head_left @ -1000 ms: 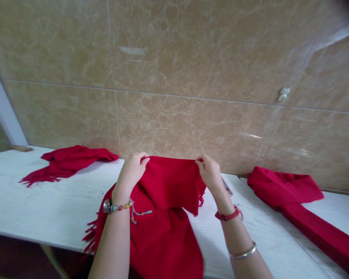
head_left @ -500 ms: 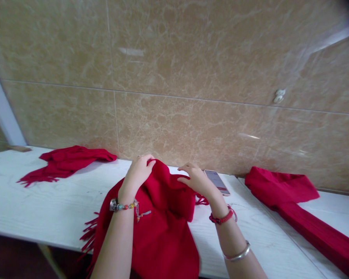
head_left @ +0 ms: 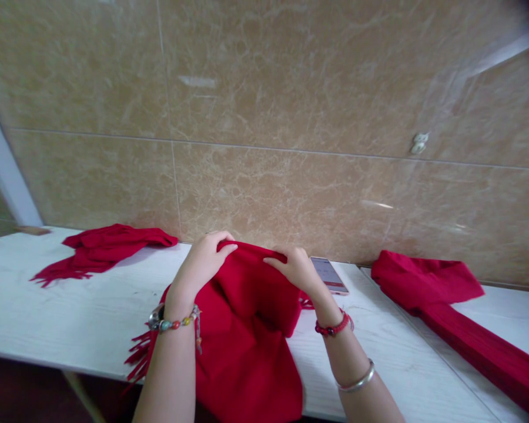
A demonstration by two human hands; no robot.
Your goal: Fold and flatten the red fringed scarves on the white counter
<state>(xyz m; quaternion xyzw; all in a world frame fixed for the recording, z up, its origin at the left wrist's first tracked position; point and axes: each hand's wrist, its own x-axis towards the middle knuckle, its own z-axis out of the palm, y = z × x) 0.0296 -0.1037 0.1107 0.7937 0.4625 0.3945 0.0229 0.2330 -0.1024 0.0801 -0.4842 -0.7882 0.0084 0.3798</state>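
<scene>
Two hands pinch the scarf [head_left: 251, 370] by its raised edge: my left hand [head_left: 205, 258] has one stretch, my right hand [head_left: 297, 267] another, thumbs on my side, fingers closed narrowly on the cloth. That edge runs crosswise between them, so neither hand is nearer; the rest lies below my fingers, toward me over the table [head_left: 379, 364]. Just right of my right hand is the phone [head_left: 328, 275].
</scene>
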